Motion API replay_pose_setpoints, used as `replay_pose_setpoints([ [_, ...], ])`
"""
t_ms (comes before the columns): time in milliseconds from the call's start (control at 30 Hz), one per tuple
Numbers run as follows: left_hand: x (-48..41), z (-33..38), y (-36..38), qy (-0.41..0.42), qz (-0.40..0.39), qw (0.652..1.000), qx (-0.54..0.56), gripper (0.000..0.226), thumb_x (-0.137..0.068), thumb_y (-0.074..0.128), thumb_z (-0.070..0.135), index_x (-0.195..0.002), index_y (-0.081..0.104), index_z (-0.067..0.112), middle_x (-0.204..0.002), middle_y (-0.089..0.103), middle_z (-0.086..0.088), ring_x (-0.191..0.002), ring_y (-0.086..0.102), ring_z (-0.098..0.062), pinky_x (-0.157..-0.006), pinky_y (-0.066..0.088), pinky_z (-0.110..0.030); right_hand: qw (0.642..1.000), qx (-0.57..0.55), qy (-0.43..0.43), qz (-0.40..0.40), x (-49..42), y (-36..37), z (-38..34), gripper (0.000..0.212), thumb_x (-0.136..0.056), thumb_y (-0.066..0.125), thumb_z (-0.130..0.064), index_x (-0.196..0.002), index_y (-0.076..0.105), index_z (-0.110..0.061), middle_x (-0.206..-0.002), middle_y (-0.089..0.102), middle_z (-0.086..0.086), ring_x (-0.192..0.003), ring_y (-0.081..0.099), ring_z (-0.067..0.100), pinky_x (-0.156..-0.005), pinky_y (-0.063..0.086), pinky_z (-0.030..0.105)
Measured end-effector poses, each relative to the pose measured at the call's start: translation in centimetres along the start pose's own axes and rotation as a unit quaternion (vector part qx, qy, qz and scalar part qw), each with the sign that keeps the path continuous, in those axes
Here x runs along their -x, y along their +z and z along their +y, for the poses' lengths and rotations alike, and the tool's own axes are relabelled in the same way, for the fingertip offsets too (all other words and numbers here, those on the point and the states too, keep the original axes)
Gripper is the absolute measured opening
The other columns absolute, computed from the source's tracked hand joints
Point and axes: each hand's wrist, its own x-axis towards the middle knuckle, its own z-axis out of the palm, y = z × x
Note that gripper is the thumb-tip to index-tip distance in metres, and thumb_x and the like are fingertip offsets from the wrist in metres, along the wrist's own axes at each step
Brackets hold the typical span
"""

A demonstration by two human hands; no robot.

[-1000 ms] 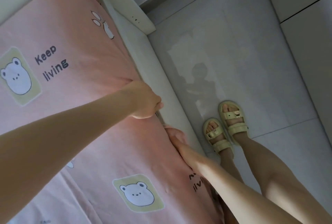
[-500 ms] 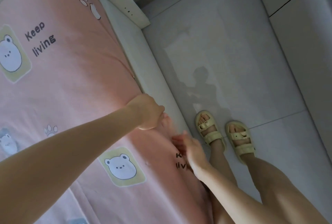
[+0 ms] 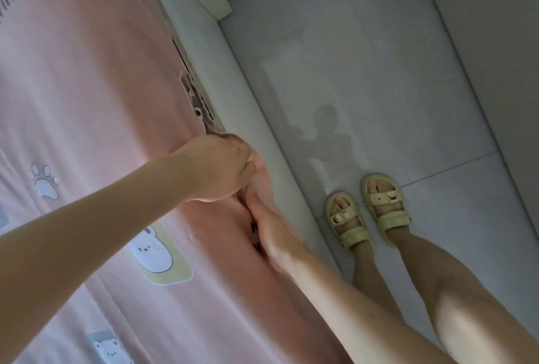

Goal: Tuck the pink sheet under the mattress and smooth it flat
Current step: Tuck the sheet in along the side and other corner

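The pink sheet covers the bed, its edge running along the pale bed frame. The left hand grips this edge with curled fingers. The right hand lies against the same edge; its fingers are hidden, so its state cannot be told.

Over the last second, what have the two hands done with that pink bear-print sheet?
The right hand lifted off the pink bear-print sheet, then slid forward along its edge and now presses in right beside the left hand. The left hand kept gripping the sheet's edge throughout.
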Motion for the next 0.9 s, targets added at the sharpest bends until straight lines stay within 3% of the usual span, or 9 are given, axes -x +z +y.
replay_pose_setpoints([
  [67, 0.6, -0.6, -1.3, 0.038, -0.025, 0.998, -0.05, 0.042, -0.1, 0.012, 0.04, -0.096, 0.043, 0.011, -0.091, 0.06, -0.015, -0.091, 0.057, -0.033, -0.072, 0.034, -0.033, 0.997, 0.023, 0.059, -0.036, -0.8, 0.1, -0.5, 0.042, -0.089, 0.029, -0.07, -0.108, 0.06, -0.049, -0.108, 0.064, -0.021, -0.104, 0.059, -0.01, -0.091, 0.047, 0.011],
  [133, 1.0, -1.3, -2.6, 0.045, -0.06, 0.996, -0.046, 0.043, -0.098, 0.013, 0.044, -0.098, 0.043, 0.012, -0.071, 0.05, -0.005, -0.076, 0.049, -0.029, -0.067, 0.034, -0.033, 0.987, 0.078, 0.12, -0.071, -0.6, -1.3, 1.8, 0.048, -0.09, 0.037, -0.063, -0.125, 0.053, -0.034, -0.12, 0.059, -0.008, -0.118, 0.054, 0.008, -0.079, 0.049, 0.006],
  [233, -0.1, -1.3, -1.8, 0.049, -0.042, 0.998, -0.019, 0.047, -0.098, 0.013, 0.045, -0.106, 0.045, 0.012, -0.061, 0.039, 0.002, -0.068, 0.043, -0.024, -0.063, 0.033, -0.032, 0.977, 0.055, 0.195, -0.066, 0.6, -2.4, 5.4, 0.067, -0.072, 0.058, -0.068, -0.127, 0.054, -0.031, -0.111, 0.063, -0.006, -0.095, 0.064, 0.007, -0.061, 0.051, 0.01],
  [333, -1.4, -1.5, -0.9, 0.041, -0.013, 0.999, 0.009, 0.044, -0.098, 0.016, 0.044, -0.104, 0.047, 0.013, -0.061, 0.038, 0.001, -0.069, 0.041, -0.025, -0.064, 0.031, -0.032, 0.977, -0.023, 0.21, -0.024, 3.1, -4.5, 7.9, 0.049, -0.093, 0.031, -0.058, -0.116, 0.062, -0.028, -0.093, 0.071, -0.007, -0.076, 0.069, 0.001, -0.067, 0.052, 0.013],
  [433, -2.1, -1.0, 0.1, 0.077, 0.037, 0.995, 0.042, 0.035, -0.099, 0.022, 0.04, -0.089, 0.045, 0.015, -0.064, 0.037, 0.002, -0.073, 0.041, -0.025, -0.066, 0.034, -0.033, 0.972, -0.049, 0.223, 0.045, 5.5, -6.5, 9.4, 0.075, -0.089, 0.019, -0.068, -0.107, 0.072, -0.018, -0.098, 0.074, 0.002, -0.089, 0.069, 0.014, -0.078, 0.052, 0.022],
  [533, -1.3, -0.1, 1.4, 0.142, 0.082, 0.986, 0.016, 0.04, -0.099, 0.021, 0.038, -0.089, 0.052, 0.015, -0.074, 0.051, -0.002, -0.082, 0.05, -0.026, -0.075, 0.04, -0.034, 0.973, 0.063, 0.172, 0.143, 6.3, -7.3, 9.3, 0.079, -0.094, 0.013, -0.061, -0.099, 0.073, -0.011, -0.081, 0.075, 0.0, -0.077, 0.07, 0.012, -0.069, 0.052, 0.021],
  [633, 0.2, 2.1, 3.5, 0.185, 0.013, 0.982, -0.037, 0.048, -0.099, 0.016, 0.04, -0.095, 0.058, 0.018, -0.094, 0.065, -0.005, -0.096, 0.056, -0.029, -0.088, 0.043, -0.036, 0.969, 0.074, 0.044, 0.232, 7.4, -7.1, 8.8, 0.057, -0.098, 0.025, -0.044, -0.108, 0.068, -0.008, -0.092, 0.074, 0.003, -0.089, 0.069, 0.015, -0.088, 0.053, 0.033],
  [767, 0.4, 4.4, 5.4, 0.16, -0.046, 0.983, -0.075, 0.047, -0.1, 0.017, 0.038, -0.103, 0.059, 0.014, -0.103, 0.065, -0.008, -0.099, 0.056, -0.029, -0.087, 0.044, -0.036, 0.978, 0.061, -0.024, 0.198, 10.0, -5.9, 9.6, 0.042, -0.091, 0.035, -0.046, -0.116, 0.06, -0.023, -0.118, 0.065, -0.005, -0.112, 0.059, 0.003, -0.103, 0.042, 0.023],
  [900, 0.9, 5.1, 5.4, 0.113, -0.028, 0.992, -0.057, 0.042, -0.1, 0.018, 0.039, -0.105, 0.051, 0.013, -0.095, 0.063, -0.011, -0.091, 0.056, -0.03, -0.075, 0.043, -0.035, 0.982, 0.087, -0.045, 0.159, 10.9, -5.2, 11.6, 0.065, -0.08, 0.044, -0.072, -0.128, 0.055, -0.029, -0.131, 0.057, -0.016, -0.123, 0.048, -0.006, -0.107, 0.035, 0.021],
])
